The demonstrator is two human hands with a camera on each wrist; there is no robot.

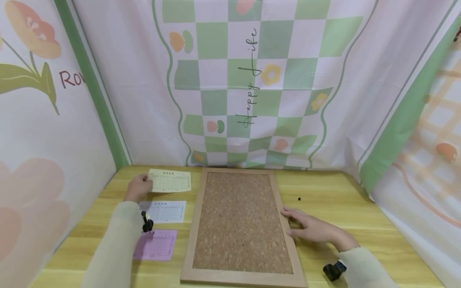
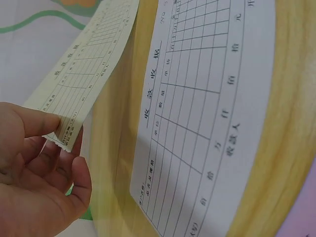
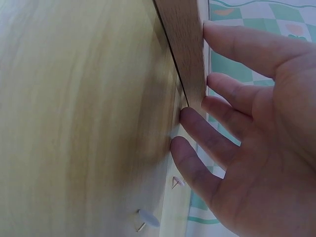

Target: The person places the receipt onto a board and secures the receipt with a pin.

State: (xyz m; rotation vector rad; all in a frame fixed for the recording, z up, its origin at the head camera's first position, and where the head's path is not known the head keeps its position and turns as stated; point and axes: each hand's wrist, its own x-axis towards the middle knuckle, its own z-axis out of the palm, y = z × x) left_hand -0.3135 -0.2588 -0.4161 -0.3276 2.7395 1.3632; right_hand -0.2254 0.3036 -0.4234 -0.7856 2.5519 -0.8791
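Observation:
At the back left of the table, my left hand (image 1: 138, 188) pinches the left end of a pale yellow receipt slip (image 1: 171, 181) between thumb and fingers. The left wrist view shows the slip (image 2: 81, 69) tilted, its held end raised off the table. Below it lie a white receipt slip (image 1: 169, 213) and a purple receipt slip (image 1: 158, 245), partly covered by my left sleeve. A wood-framed cork board (image 1: 241, 220) lies flat in the middle. My right hand (image 1: 317, 228) rests its fingertips against the frame's right edge, fingers spread and slightly bent.
Two thumbtacks, a pale one (image 3: 149, 217) and a pinkish one (image 3: 178, 181), lie on the table near my right hand. A small black dot (image 1: 299, 199) sits right of the board. A checkered curtain (image 1: 248, 80) hangs behind the wooden table (image 1: 342, 200).

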